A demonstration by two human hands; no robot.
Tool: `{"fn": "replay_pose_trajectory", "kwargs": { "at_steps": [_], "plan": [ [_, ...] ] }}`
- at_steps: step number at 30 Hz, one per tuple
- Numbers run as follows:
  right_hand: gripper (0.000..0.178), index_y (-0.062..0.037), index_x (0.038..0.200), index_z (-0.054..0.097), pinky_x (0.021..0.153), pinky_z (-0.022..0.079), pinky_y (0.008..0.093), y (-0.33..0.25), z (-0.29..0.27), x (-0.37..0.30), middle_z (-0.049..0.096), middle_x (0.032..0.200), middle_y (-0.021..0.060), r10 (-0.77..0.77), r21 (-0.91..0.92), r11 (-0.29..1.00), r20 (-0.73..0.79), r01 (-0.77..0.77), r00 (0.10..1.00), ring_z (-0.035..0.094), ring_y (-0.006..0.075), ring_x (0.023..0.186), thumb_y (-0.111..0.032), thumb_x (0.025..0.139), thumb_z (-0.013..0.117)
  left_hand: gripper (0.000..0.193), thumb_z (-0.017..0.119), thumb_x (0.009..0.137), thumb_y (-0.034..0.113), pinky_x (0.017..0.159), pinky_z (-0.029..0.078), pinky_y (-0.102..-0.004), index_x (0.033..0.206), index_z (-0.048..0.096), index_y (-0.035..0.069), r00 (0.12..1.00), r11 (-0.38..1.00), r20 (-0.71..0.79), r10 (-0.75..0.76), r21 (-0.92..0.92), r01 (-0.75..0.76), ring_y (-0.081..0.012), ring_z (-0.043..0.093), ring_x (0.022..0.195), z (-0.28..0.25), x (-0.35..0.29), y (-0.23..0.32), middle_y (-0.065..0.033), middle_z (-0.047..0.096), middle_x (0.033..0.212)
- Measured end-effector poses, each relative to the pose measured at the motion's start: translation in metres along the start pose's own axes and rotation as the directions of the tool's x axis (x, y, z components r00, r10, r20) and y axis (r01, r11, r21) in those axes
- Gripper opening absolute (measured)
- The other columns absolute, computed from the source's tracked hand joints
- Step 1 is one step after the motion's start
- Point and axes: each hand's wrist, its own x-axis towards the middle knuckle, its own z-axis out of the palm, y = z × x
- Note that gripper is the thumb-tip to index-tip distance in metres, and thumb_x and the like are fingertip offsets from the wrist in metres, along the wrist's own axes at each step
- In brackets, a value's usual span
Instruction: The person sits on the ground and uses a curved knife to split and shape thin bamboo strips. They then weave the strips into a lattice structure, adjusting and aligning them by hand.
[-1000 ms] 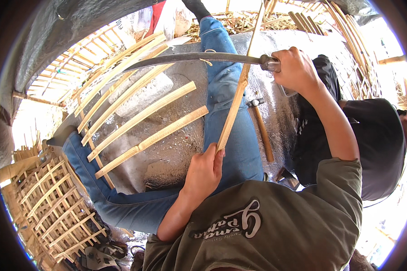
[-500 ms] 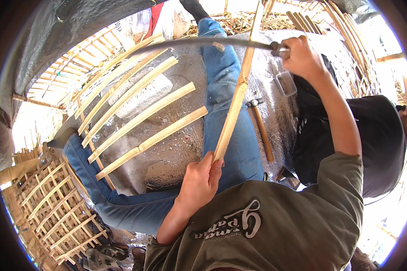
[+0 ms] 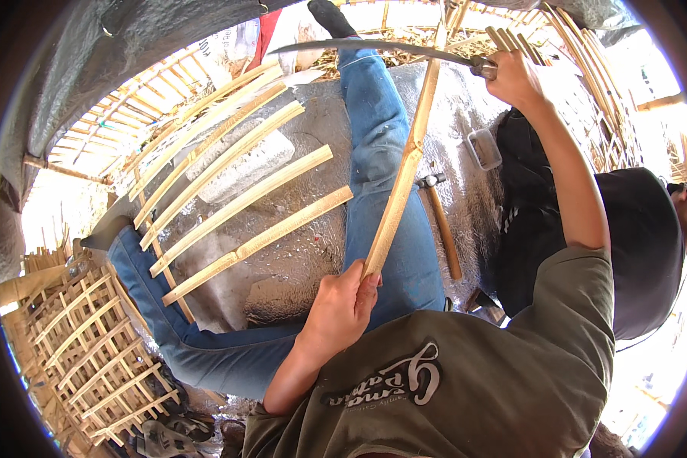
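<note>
My left hand [image 3: 341, 309] is closed round the near end of a long bamboo strip [image 3: 401, 174], which slants up and away across my right thigh. My right hand [image 3: 514, 78] grips the handle of a long curved knife [image 3: 374, 46]. Its dark blade reaches left across the strip near the strip's far end. Whether the edge touches or bites into the bamboo, I cannot tell. Left of my outstretched leg, several cut bamboo strips [image 3: 244, 187] lie side by side, fanned over a thin crosspiece [image 3: 160, 252].
A hammer [image 3: 440, 221] lies right of my leg, near a clear plastic container [image 3: 483, 149]. Among the strips sits a pale block [image 3: 248, 164]. A woven bamboo lattice [image 3: 99, 359] stands at lower left. Close on my right is a person in black [image 3: 633, 244].
My right hand and the knife have moved up and slightly right, toward the strip's far end. A small chip seen in the air by the blade is gone. My left hand keeps its hold.
</note>
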Motion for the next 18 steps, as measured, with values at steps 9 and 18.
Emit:
{"fn": "replay_pose_trajectory", "kwargs": {
  "at_steps": [9,18],
  "plan": [
    [0.038,-0.0065,0.108,0.073,0.084,0.056,0.0514,0.1,0.026,0.04,0.073,0.1,0.0247,0.175,-0.215,0.957,-0.106,-0.194,0.979,0.071,0.0404,0.097,-0.033,0.081,0.069,0.022,0.051,0.104,0.014,0.05,0.045,-0.0349,0.091,0.06,-0.001,0.994,0.993,-0.011,0.106,0.053,-0.105,-0.0207,0.057,0.048,0.001,-0.003,-0.018,-0.01,0.055,0.056],
    [0.046,0.0019,0.106,0.071,0.091,0.054,0.0489,0.135,0.06,0.035,0.072,0.1,0.0271,0.137,-0.007,0.99,-0.213,-0.141,0.967,0.07,0.0421,0.096,-0.039,0.085,0.074,0.027,0.048,0.107,0.021,0.049,0.043,-0.033,0.094,0.06,0.001,0.991,0.998,-0.125,-0.036,0.041,0.041,-0.0152,0.052,0.047,0.01,0.014,-0.037,-0.0056,0.052,0.056]
  ]
}}
